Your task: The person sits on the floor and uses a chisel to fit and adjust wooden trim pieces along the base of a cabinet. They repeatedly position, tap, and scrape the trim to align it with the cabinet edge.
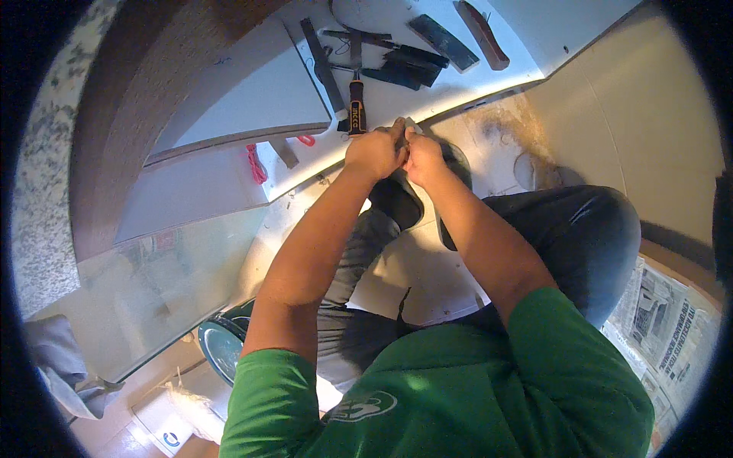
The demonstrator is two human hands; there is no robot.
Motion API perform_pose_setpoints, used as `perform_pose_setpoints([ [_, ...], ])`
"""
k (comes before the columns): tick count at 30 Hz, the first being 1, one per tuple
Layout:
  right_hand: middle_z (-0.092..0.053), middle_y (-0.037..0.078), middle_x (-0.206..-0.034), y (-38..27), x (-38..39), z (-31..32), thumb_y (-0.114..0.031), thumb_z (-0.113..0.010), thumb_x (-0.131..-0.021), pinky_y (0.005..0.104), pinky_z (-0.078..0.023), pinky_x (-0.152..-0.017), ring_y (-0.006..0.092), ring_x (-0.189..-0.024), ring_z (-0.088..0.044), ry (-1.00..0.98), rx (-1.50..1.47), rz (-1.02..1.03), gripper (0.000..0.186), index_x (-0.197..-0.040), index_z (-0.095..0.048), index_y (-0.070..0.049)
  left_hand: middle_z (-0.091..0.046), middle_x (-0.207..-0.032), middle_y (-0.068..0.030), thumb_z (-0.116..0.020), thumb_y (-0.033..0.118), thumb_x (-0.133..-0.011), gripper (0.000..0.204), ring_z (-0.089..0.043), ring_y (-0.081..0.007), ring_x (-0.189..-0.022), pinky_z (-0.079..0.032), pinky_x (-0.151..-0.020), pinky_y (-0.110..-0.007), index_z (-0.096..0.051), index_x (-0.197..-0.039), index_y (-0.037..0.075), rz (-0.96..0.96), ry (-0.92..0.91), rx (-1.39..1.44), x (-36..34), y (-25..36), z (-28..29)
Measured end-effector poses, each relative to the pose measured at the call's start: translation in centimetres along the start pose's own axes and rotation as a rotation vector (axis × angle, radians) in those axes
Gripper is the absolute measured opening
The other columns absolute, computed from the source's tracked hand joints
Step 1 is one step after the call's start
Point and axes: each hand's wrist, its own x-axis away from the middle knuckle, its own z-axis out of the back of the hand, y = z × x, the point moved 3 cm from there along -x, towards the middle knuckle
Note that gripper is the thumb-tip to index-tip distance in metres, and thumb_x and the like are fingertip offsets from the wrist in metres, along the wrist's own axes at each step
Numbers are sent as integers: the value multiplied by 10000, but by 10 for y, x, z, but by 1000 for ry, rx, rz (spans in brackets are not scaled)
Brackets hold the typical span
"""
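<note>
My left hand (374, 155) and my right hand (424, 158) meet at the front edge of a white board (504, 76). Both are closed, fingers drawn together around a small greyish piece (412, 124) whose tip peeks out at the top; its kind is hidden by the fingers. Just beyond the left hand lies a chisel (356, 105) with a black and orange handle. Beside it on the board rest a long dark strip (324, 65), several black flat pieces (405, 67), a dark rectangular block (444, 42) and a reddish-brown bar (482, 37).
A bundle of pink cord (256, 164) lies at the board's left part. Glass (183, 275) stands at left, near a speckled stone edge (46, 221). Below it is a teal round container (223, 347). Printed paper (664, 320) lies at right. Dust and scraps cover the floor (511, 137) ahead.
</note>
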Motion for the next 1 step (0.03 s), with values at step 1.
perform_pose_setpoints([
  [1,-603,19,-880,-3,2,-2,-265,-570,-1094,336,-480,-624,172,-705,-581,-4,2,7,174,-1111,-631,-103,-705,-1260,-190,-615,477,-933,751,-718,-370,-1092,-580,-928,-499,-395,-1608,232,13,11,17,4,-1,-1],
])
